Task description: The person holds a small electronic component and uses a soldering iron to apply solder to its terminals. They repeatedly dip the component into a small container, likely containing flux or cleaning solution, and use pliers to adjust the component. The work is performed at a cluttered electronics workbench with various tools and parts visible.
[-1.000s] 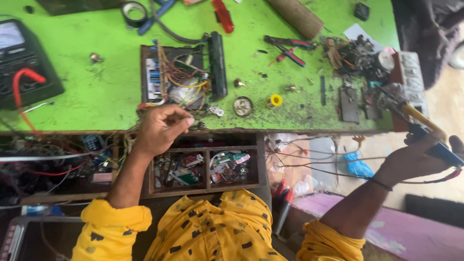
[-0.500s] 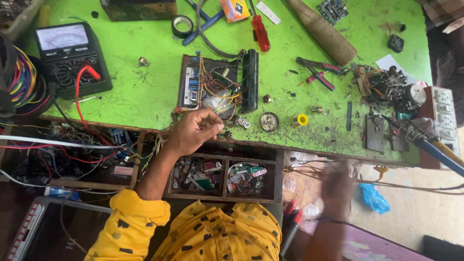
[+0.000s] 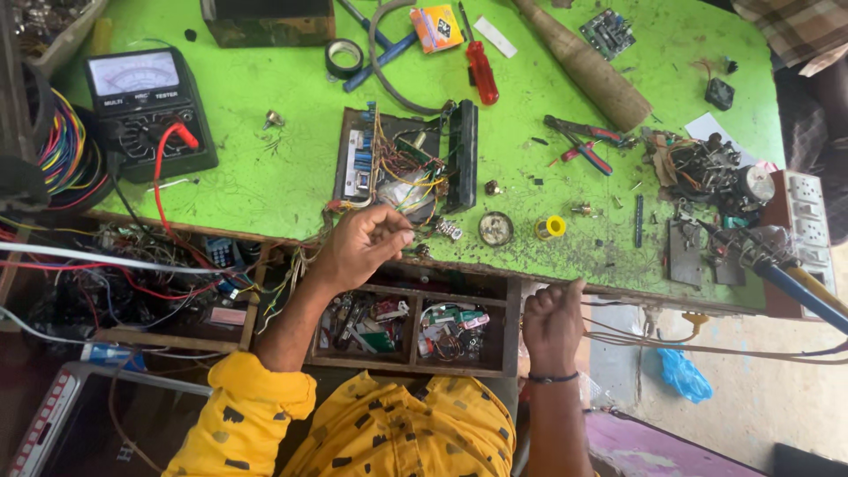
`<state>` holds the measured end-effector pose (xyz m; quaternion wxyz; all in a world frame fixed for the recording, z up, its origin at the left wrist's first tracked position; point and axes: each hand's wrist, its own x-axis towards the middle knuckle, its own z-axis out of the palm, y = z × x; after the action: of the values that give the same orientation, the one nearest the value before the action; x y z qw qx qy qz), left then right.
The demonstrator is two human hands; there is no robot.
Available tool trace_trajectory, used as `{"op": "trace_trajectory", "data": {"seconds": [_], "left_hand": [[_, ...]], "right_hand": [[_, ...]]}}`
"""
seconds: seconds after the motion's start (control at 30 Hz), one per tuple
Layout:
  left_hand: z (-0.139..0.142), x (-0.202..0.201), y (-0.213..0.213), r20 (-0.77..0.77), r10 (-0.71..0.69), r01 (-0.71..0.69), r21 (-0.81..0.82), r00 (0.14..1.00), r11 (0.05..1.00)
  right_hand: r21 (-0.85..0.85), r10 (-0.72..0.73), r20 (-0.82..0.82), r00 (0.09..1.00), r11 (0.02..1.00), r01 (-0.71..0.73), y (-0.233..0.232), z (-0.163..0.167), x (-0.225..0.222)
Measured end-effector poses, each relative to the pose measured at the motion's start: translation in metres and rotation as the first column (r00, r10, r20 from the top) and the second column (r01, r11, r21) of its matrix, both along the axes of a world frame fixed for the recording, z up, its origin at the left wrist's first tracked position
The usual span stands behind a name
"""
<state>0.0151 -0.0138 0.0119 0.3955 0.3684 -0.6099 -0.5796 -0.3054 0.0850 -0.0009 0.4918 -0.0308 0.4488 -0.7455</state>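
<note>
Your left hand point(image 3: 364, 243), just left of centre frame, has its fingers point(image 3: 395, 237) pinched together on something small at the near edge of the open circuit board point(image 3: 389, 168); it looks like a wire end from the loose bundle, though you cannot quite tell which. Your right hand point(image 3: 553, 320), lower right of centre, is curled into a closed fist at the table's front edge, and whether it grips anything is not visible.

Pull too hard on that pinch and a thin lead could tear off the board or drag it toward the edge, over the open drawer point(image 3: 411, 331) of parts below. Small pieces beside your fingertips, the round metal disc point(image 3: 495, 228) and yellow ring point(image 3: 551, 228), could be knocked off the green table point(image 3: 265, 177).

Half a second ago your right hand was a blur lower down; now it is raised, at the table edge. A second ago it reached far right toward the blue-handled tool point(image 3: 799, 287). Your left hand has barely shifted.
</note>
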Motion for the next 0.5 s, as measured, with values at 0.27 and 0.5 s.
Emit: {"op": "trace_trajectory", "data": {"seconds": [0.27,0.5], "left_hand": [[0.001,-0.001,0.001,-0.041,0.007,-0.006,0.010,0.999,1.000],[0.010,-0.003,0.003,-0.109,-0.004,0.001,-0.032,0.994,0.999]], "right_hand": [[-0.140,0.286,-0.015,0.958,0.948,-0.285,0.019,0.027,0.007],[0.157,0.052,-0.883,-0.466,0.969,-0.190,-0.148,0.137,-0.037]]}}
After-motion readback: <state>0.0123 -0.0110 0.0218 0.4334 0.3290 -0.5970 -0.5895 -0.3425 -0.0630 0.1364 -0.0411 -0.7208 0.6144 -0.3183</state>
